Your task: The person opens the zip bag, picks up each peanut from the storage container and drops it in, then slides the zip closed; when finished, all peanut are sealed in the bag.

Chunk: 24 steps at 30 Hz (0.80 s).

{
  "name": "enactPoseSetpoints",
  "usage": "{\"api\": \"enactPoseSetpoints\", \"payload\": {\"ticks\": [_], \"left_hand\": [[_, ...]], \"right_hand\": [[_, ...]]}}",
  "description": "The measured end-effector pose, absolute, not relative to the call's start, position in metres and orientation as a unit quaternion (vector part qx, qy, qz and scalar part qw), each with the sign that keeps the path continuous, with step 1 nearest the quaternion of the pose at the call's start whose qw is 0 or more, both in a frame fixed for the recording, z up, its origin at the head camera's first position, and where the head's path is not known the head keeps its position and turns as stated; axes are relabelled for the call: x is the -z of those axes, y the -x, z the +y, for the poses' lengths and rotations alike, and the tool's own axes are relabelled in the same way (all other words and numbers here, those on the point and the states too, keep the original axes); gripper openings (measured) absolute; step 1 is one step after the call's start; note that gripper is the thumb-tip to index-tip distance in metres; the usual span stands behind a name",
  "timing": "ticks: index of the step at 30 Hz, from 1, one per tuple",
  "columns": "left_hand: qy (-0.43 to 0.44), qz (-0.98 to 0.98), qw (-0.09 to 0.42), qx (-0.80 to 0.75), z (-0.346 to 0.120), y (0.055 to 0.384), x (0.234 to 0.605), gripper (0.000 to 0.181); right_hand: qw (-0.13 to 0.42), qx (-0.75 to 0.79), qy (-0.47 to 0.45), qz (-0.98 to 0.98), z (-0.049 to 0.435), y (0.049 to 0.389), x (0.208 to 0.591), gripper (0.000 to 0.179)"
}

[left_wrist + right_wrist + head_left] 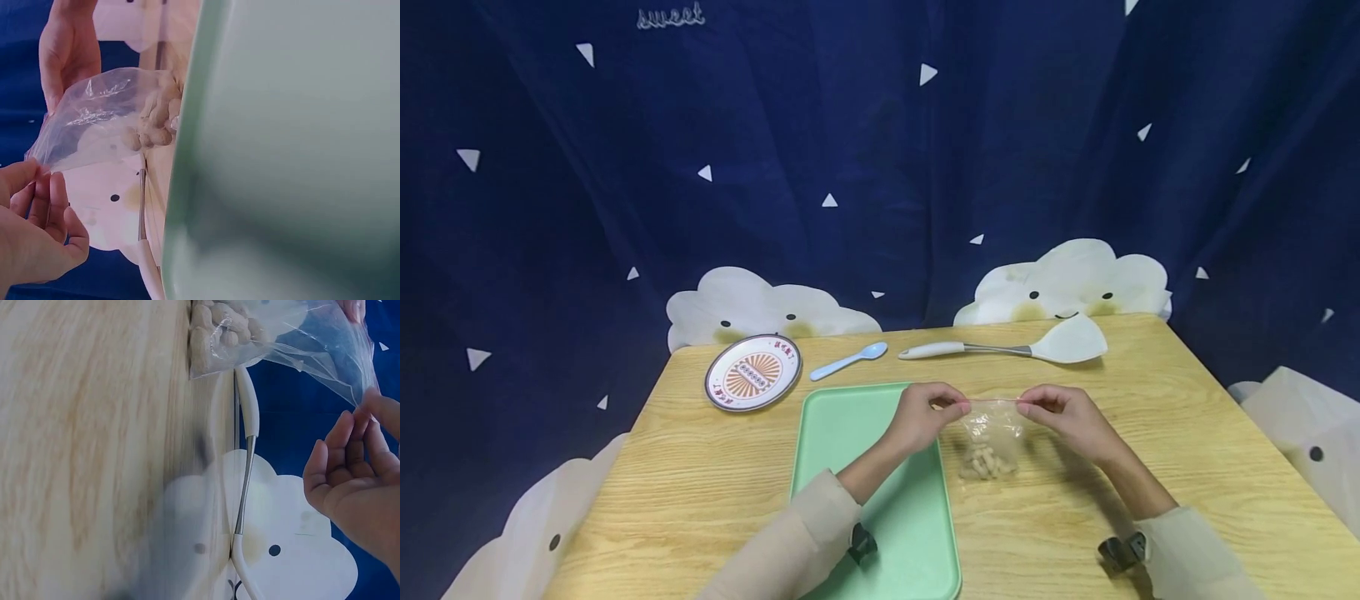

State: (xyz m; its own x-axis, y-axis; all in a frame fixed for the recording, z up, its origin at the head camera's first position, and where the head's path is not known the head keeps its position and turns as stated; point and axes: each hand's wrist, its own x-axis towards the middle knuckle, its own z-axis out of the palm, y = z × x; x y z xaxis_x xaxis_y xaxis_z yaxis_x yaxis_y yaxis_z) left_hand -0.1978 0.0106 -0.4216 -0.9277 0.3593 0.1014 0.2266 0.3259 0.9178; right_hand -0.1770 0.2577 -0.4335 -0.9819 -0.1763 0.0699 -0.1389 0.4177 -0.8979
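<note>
A clear plastic zip bag [996,429] with a pinkish top edge hangs between my two hands, with several peanuts [985,462] in their shells at its bottom. My left hand [927,412] pinches the bag's left top corner between thumb and fingers, over the green tray's right edge. At the opposite corner, my right hand [1070,417] pinches the top edge the same way. In the right wrist view the peanuts [219,331] bunch in the bag's lower end, close to the wooden table. The left wrist view shows the bag [94,119] stretched between both hands.
A green tray [850,425] lies left of the bag, partly under my left forearm. Farther back are a white patterned plate [754,372], a light blue spoon [848,361] and a white spatula [1067,340] with a metal shaft. A dark blue curtain [880,167] hangs behind the table.
</note>
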Motion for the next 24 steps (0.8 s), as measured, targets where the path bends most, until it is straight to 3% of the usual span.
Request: {"api": "enactPoseSetpoints", "payload": {"ticks": [13,24], "left_hand": [[-0.15,0.809,0.037,-0.567,0.01,0.201,0.434,0.012],[-0.17,0.801,0.03,-0.574,0.018,0.199,0.435,0.012]], "right_hand": [[-0.012,0.518,0.086,0.851,0.249,0.177,0.434,0.027],[0.013,0.54,0.074,0.838,0.241,0.179,0.438,0.029]]}}
